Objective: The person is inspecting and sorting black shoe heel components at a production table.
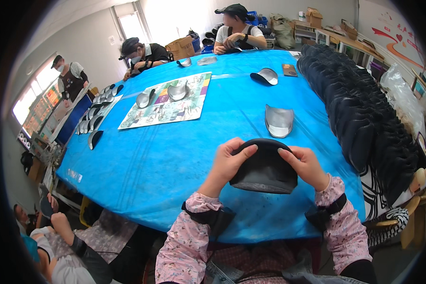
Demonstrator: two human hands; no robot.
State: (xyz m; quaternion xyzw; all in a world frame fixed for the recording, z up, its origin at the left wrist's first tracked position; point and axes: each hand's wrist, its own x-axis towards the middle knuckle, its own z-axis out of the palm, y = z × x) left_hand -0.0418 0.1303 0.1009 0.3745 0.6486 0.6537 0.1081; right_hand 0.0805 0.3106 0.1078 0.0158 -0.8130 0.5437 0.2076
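Both my hands grip a black curved piece (265,173), shaped like a cap visor, above the near part of the blue-covered table (175,180). My left hand (224,164) holds its upper left side, thumb on the face towards me and fingers behind. My right hand (308,166) has the upper right side in the same way. The piece is tilted, its wide edge down, and bowed between the hands. Just beyond it lies a silver-grey curved piece (278,118) with a whitish rounded end.
Overlapping black curved pieces (350,104) form a long pile on the right. A printed sheet (161,106) carries two silver pieces; several more lie at the far left. Another silver-and-black piece (265,76) lies near a small brown box (289,70). Other people sit around the table.
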